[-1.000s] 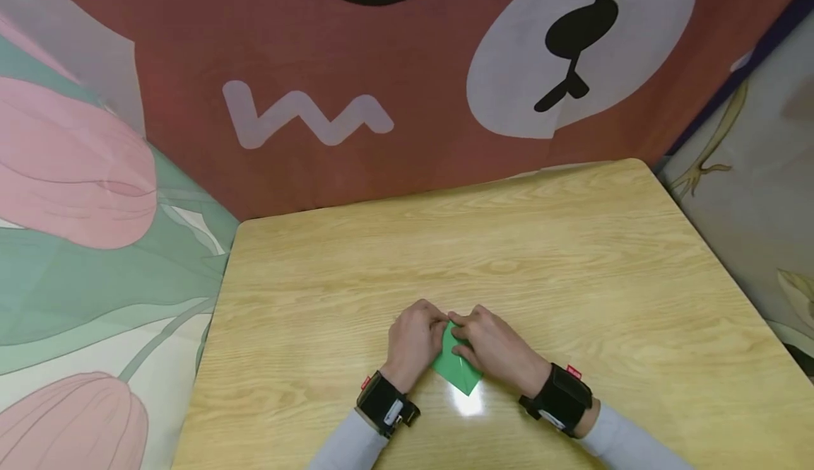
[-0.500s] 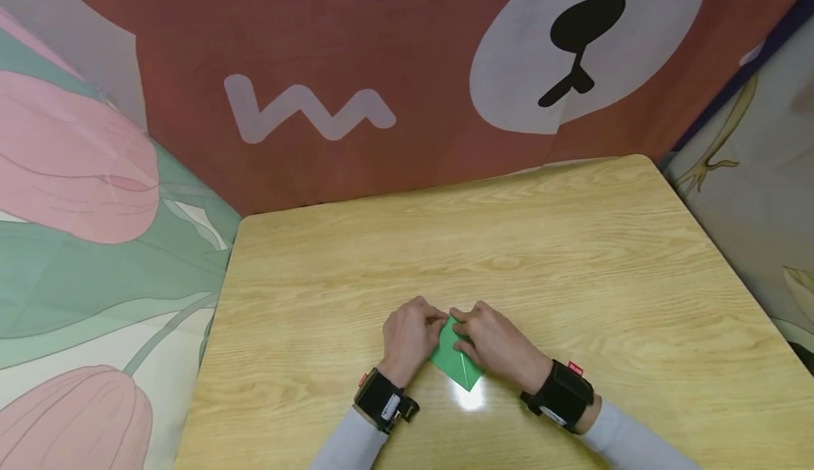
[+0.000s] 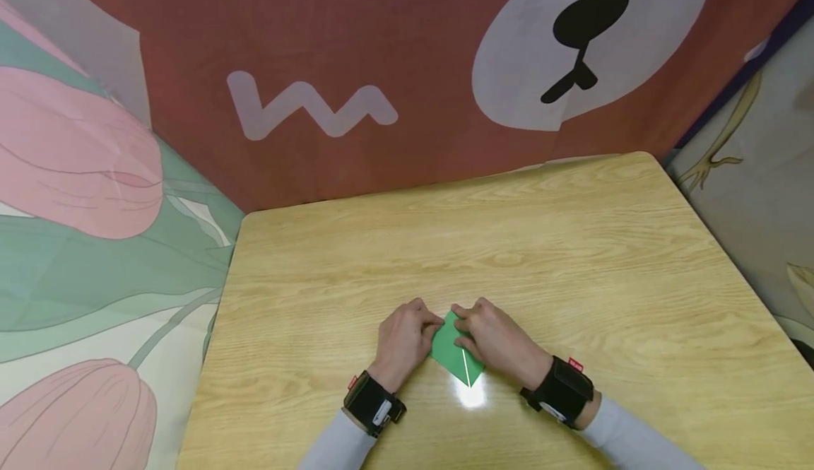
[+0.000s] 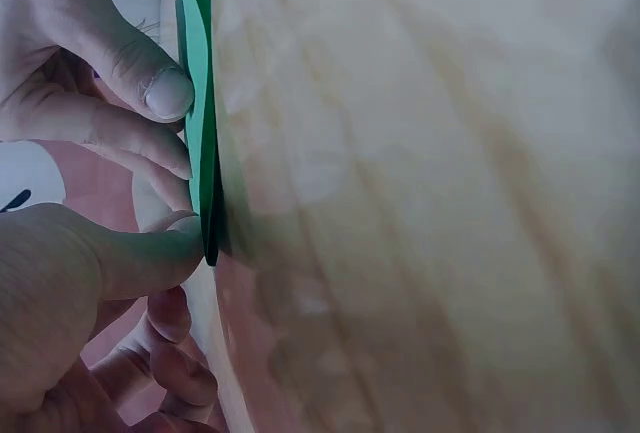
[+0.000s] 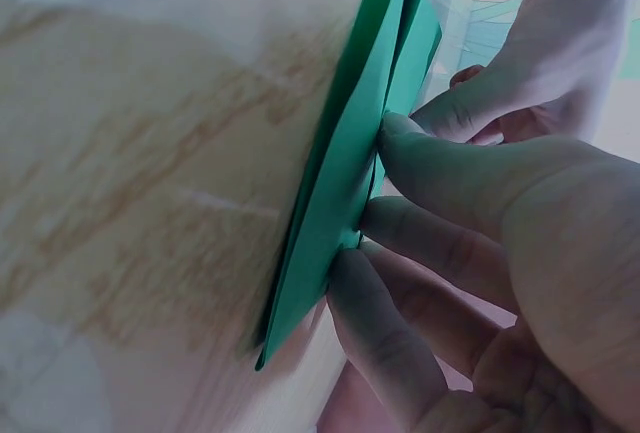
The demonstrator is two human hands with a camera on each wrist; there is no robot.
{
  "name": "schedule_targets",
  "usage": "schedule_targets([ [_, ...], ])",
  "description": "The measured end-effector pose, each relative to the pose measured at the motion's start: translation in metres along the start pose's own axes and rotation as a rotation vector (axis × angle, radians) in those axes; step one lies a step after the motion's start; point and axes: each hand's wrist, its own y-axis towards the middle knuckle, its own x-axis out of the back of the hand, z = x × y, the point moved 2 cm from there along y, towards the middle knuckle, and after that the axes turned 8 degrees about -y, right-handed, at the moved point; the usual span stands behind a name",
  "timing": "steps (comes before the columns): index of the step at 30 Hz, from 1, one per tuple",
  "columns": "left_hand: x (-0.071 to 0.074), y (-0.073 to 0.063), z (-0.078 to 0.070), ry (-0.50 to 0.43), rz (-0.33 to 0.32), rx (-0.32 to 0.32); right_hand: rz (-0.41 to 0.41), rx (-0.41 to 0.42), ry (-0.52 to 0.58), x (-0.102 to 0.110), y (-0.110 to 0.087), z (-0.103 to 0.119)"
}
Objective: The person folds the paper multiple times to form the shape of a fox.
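Observation:
A folded sheet of green paper (image 3: 450,346) lies on the table as a small kite-like shape, with a crease running to its near corner. At its left edge my left hand (image 3: 403,339) pinches the paper between thumb and forefinger. My right hand (image 3: 502,339) presses the right side with thumb and fingertips, covering part of the sheet. The left wrist view shows the paper (image 4: 202,103) edge-on, with the left thumb (image 4: 160,258) at its end. In the right wrist view, layered flaps of the paper (image 5: 345,153) stand slightly apart under the right fingertips (image 5: 352,271).
The wood-grain table (image 3: 356,265) extends around both hands, with a bright light reflection near the paper. A red-brown cloth with a cartoon bear (image 3: 350,166) hangs behind its far edge. Flower-patterned cloth (image 3: 83,152) hangs at the left. Black camera straps (image 3: 374,403) circle the wrists.
My left hand has shifted slightly left, uncovering more of the paper's left side. My right hand stays nearly in place on the paper. The head view has tilted slightly.

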Motion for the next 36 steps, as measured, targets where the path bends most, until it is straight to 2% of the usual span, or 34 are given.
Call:
schedule_targets([
  [17, 0.004, -0.007, 0.0, 0.017, 0.006, -0.04, 0.012, -0.014, 0.013, 0.001, 0.001, 0.001],
  [36, 0.009, -0.02, 0.005, 0.018, 0.031, -0.032, -0.001, -0.008, 0.041, 0.001, 0.001, 0.0],
])
